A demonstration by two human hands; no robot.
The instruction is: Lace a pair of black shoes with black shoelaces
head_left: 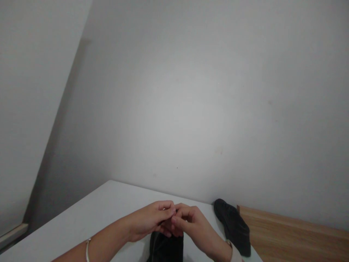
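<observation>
My left hand (148, 220) and my right hand (192, 223) meet fingertip to fingertip low in the view, over a white table (103, 211). Both hands are closed, pinching the top edge of a black piece of cloth (166, 249) that hangs or lies just below them. A thin bangle sits on my left wrist, and a pale cuff shows at my right wrist. The lower part of the cloth is cut off by the picture's bottom edge.
A second black cloth item (233, 225), like a sock, lies on the table's right edge near the wall. A light wooden surface (294, 236) adjoins on the right. Bare white walls (191, 91) stand close behind and to the left.
</observation>
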